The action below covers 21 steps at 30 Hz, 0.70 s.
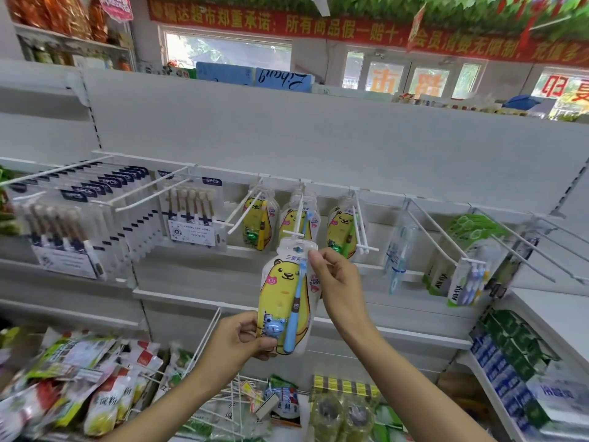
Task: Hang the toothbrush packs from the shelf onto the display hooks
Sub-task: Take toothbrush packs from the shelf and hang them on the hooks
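Plastic toothbrush pack [287, 295] (light, fairly stiff blister card, judging by looks) sits just below the middle display hook [298, 218]. Left hand [242, 338] pinches its bottom edge; right hand [334, 275] pinches the top, beside the hang-hole, the best hold.

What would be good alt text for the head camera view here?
Two hands hold a yellow bear toothbrush pack up to a white display hook: the left hand grips its bottom, the right hand pinches its top. Similar packs hang on neighbouring hooks.
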{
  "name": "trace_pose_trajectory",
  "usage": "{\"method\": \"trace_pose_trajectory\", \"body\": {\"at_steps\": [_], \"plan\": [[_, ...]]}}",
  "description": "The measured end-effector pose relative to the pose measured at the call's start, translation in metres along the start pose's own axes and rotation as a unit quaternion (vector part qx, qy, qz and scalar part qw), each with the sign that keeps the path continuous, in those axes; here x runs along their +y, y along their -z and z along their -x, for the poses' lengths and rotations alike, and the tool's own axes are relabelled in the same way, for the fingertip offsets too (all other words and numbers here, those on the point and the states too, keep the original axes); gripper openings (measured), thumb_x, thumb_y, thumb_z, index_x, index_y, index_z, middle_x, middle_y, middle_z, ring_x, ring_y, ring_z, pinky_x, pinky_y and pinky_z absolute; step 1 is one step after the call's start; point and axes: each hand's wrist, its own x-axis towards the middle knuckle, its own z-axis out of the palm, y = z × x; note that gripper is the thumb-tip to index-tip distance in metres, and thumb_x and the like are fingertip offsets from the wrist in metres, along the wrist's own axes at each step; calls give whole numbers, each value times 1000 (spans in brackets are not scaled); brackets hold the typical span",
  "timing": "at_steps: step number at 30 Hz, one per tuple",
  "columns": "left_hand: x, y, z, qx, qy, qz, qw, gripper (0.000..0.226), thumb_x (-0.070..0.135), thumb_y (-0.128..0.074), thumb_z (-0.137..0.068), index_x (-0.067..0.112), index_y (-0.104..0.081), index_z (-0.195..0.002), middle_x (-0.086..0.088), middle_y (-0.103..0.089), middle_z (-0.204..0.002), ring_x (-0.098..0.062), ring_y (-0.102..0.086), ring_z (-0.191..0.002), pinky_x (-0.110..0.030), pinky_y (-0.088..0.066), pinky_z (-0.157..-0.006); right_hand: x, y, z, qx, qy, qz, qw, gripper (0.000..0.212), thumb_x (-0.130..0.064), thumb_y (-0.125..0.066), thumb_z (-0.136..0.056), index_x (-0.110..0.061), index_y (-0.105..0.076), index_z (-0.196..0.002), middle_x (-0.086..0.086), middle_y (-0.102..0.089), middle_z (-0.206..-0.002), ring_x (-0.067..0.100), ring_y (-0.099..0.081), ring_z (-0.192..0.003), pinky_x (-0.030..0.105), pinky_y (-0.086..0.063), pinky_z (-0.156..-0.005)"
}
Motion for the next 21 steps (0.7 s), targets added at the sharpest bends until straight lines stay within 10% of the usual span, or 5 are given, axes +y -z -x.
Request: {"method": "trace_pose_trajectory", "body": {"at_steps": [21], "plan": [[-14, 5, -35, 5, -16, 22, 1000, 42, 23, -84, -63, 5, -71, -99, -19, -76, -88, -35, -73, -70, -35, -61, -62, 10, -6, -40, 22, 30, -1, 999, 26, -18, -55, -100, 6, -56, -91, 23, -69, -96, 21, -73, -88, 30, -61, -67]]}}
